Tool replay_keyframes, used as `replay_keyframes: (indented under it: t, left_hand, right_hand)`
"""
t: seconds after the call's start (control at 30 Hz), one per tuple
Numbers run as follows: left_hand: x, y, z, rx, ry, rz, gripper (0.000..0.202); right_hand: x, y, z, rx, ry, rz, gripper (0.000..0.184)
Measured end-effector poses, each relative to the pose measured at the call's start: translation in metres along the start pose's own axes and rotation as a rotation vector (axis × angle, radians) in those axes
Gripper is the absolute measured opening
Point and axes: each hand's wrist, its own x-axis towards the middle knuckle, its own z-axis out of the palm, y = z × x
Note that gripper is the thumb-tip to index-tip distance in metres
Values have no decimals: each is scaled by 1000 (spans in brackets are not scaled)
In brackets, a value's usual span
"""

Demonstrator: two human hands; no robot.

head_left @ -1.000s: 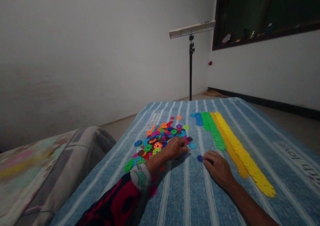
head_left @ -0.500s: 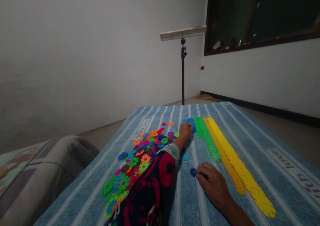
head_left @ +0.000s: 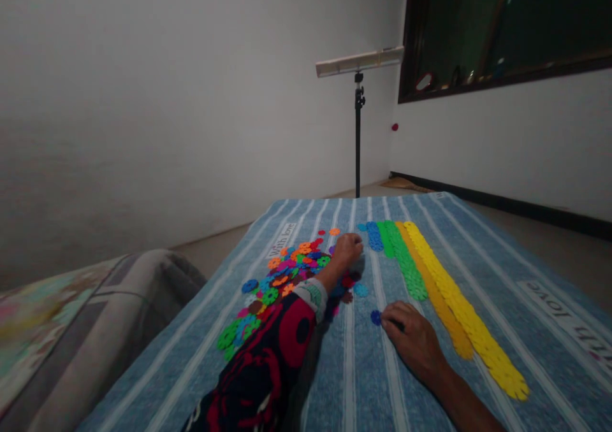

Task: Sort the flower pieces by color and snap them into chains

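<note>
— Currently, what stands completed on the striped cloth [head_left: 478,241]?

— Four single-colour rows lie side by side on its right half.
1. Outermost is the yellow row [head_left: 471,320], the longest, reaching almost to the near edge.
2. Beside it is the amber row [head_left: 442,301], slightly shorter.
3. Next is the green row [head_left: 405,263], roughly half that extent.
4. Innermost is the blue row [head_left: 374,236], only a few discs at the far end.

— What is not in a row?

— The mixed pile [head_left: 282,276] on the left half holds green, orange, pink, purple, blue and brown discs. It is loosely heaped and well apart from the yellow row. Judged by bulk, a large share of the discs is unsorted, and the blue row appears barely begun.

— Left hand, position and grip?

— The left hand [head_left: 347,248] sits at the pile's far right corner, between the pile and the blue row and just beside that row. Its fingers curl downward. Whether they enclose a disc cannot be told.

— Right hand?

— The right hand [head_left: 415,338] rests palm-down on the cloth, nearer the person, between the pile and the amber row. A dark blue disc [head_left: 375,317] lies flat on the cloth, touching its fingertips. Whether thumb and forefinger pinch the disc's edge or merely touch it cannot be told.

— Any strays?

— One light blue disc [head_left: 360,289] lies alone between the two hands, near the pile's edge.
</note>
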Motion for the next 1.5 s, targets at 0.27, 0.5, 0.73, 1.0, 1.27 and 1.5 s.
replay_keyframes:
  t: [0.27, 0.5, 0.73, 1.0, 1.27, 1.5]
  left_hand:
    - [-95, -52, -80, -2, 78, 76, 19]
    - [-160, -88, -107, -76, 239, -28, 20]
    - [-219, -109, -116, -16, 375, -77, 19]
    - [-265, -127, -114, 55, 418, -147, 24]
    - [-279, -140, -77, 208, 488, -122, 42]
    - [-267, -153, -74, 327, 422, -285, 53]
  right_hand:
    - [-1, 6, -2, -94, -4, -39, 24]
    - [-4, 15, 0, -269, -19, -104, 27]
    - [-5, 15, 2, -445, -37, -131, 28]
    - [5, -15, 40, -556, -62, -152, 28]
    - [-20, -94, 92, -353, -169, -580, 23]
    - [-31, -126, 129, -384, -413, -752, 61]
